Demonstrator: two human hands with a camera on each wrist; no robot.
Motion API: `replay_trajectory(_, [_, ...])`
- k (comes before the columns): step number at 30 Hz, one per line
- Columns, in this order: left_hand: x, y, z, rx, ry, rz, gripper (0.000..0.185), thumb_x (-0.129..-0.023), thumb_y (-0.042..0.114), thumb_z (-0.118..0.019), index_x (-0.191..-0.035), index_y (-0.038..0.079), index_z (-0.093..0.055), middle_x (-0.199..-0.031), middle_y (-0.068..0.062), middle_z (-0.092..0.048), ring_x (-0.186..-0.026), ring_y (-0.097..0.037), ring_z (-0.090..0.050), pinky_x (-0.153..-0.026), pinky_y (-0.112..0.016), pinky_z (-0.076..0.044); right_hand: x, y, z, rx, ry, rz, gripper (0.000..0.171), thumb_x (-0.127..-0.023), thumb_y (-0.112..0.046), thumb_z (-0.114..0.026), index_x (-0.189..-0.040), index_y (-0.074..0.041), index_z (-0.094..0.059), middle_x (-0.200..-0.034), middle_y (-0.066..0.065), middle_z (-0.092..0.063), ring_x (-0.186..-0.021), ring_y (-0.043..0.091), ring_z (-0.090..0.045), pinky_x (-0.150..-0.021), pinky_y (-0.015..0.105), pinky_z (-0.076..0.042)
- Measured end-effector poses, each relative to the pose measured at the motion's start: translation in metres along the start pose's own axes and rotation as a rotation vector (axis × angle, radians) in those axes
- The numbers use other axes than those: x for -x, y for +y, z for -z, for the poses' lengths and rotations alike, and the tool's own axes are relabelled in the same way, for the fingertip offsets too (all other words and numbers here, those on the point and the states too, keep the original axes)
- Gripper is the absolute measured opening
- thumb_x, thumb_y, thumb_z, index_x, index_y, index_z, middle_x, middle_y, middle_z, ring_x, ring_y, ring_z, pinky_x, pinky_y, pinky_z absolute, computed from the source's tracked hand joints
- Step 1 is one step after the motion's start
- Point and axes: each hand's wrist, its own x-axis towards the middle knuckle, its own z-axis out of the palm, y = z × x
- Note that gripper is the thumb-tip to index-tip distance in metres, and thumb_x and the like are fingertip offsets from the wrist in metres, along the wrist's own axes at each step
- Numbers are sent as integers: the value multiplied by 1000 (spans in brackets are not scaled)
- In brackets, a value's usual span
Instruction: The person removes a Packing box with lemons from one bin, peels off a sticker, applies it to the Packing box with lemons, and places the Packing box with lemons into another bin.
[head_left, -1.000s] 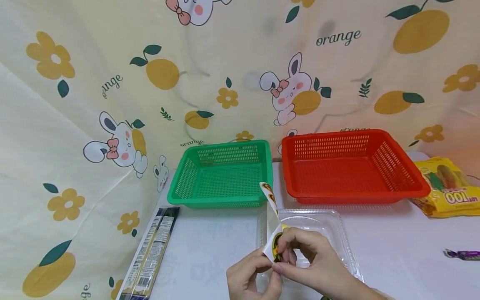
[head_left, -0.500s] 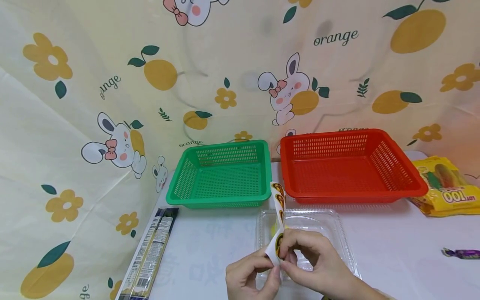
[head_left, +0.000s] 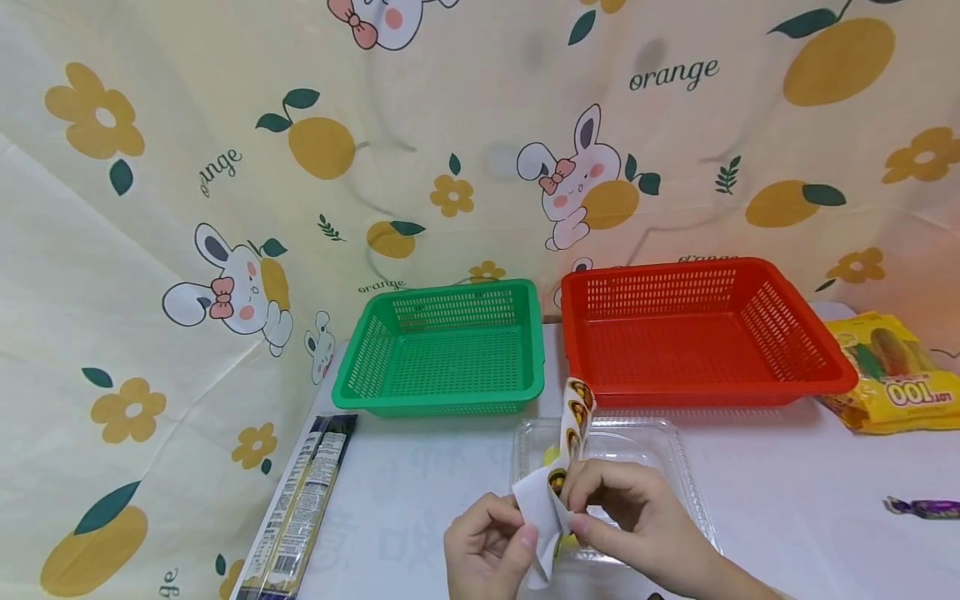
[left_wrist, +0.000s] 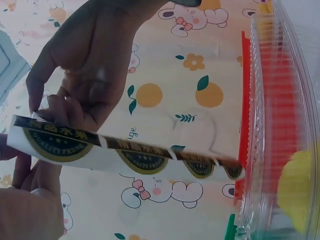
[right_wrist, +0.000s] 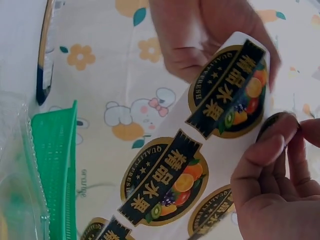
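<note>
Left hand (head_left: 482, 543) has its grip pinched on the sticker strip (head_left: 536, 504), up over the clear container (head_left: 687, 487); right hand (head_left: 643, 515) pinches an edge by one label (head_left: 557, 481). Peeling looks barely started imo: several labels still on, can't tell if any's loose.

On my head-view screen, the right hand (head_left: 645, 521) hides some of the clear box (head_left: 684, 475), and the edge chops off the purple wrapper (head_left: 933, 508).

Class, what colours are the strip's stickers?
The stickers are mainly black and gold, clearest in the right wrist view.
</note>
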Motion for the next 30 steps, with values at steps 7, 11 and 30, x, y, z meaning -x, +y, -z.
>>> replay_trajectory(7, [-1,3,22,128,51,159,10,-87,-12,-49,-81,-13,-42,-88,3,-69,-77,-6,-62,-61,-21,-53,0,-12,3,26,58,-240,26,-88,16,-59,-92,-9,-61,-94,8,-63,-84,22,-59,-69,31,-57])
replay_trajectory(11, [0,5,46,211,114,324,10,-88,-11,-45,-83,-3,-48,-84,3,-68,-76,-6,-64,-61,-19,-53,-1,-12,4,1,54,-279,24,-90,15,-58,-94,-8,-62,-93,9,-63,-80,20,-62,-67,30,-56])
replay_trajectory(30, [-26,11,219,127,386,695,15,-106,13,-35,-99,15,-48,-107,3,-50,-96,-7,-56,-79,-20,-51,10,-10,24,-22,101,-363,18,-93,13,-55,-96,-3,-62,-92,8,-64,-77,24,-67,-71,35,-59])
